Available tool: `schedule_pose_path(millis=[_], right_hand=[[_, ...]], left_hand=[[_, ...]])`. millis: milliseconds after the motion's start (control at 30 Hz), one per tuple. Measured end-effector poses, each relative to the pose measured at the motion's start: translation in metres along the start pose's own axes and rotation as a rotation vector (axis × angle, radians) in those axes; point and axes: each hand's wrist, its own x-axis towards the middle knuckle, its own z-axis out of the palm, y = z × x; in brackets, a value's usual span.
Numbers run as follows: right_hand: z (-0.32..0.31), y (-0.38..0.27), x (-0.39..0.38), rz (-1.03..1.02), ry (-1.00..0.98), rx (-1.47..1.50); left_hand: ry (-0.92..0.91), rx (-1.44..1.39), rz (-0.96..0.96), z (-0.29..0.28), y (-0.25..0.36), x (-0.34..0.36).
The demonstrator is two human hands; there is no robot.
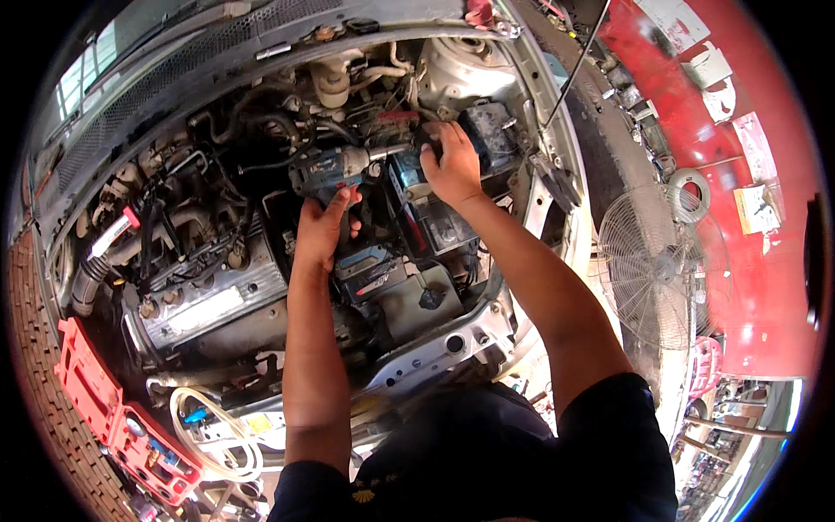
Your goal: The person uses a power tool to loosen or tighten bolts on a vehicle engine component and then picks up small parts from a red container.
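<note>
My left hand [323, 228] is wrapped round the grip of a cordless impact wrench [320, 170], held level over the open engine bay. The tool's dark body points right, and its battery pack [364, 268] hangs below my wrist. From its silver nose a socket shaft [391, 150] reaches toward my right hand [454, 163]. My right fingers are curled and pinched together near the shaft's tip, at a small dark piece that I cannot make out. Just below them sits a car battery [413, 178] with a blue top.
The silver-covered engine [209, 304] fills the left side. A white fluid reservoir [332, 87] stands at the back. A red tool case [148, 448] lies open at the lower left, beside a coiled pale hose [248, 448]. A large fan [665, 261] stands beyond the right fender.
</note>
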Motion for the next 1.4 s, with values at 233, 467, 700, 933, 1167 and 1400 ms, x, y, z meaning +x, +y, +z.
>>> schedule_pose_path(millis=[233,467,700,933,1167,1400], right_hand=[[-0.146,0.022,-0.018,-0.142,0.135,-0.57],[-0.183,0.05,-0.043,0.122,-0.2,-0.596],[-0.196,0.035,-0.06,0.766,0.157,0.7],[-0.18,-0.031,-0.101,0.931,-0.05,1.856],[-0.17,-0.056,-0.126,1.052,-0.164,1.342],[-0.174,-0.073,-0.122,1.032,-0.145,1.4]], left_hand=[[0.012,-0.01,0.006,-0.003,-0.002,0.001],[-0.025,0.0,0.06,-0.006,0.001,-0.001],[-0.024,0.029,0.043,-0.004,-0.004,0.005],[-0.03,-0.004,0.045,-0.003,-0.001,0.002],[-0.046,-0.027,0.059,-0.006,-0.004,0.004],[-0.045,-0.037,0.069,-0.006,-0.001,0.003]])
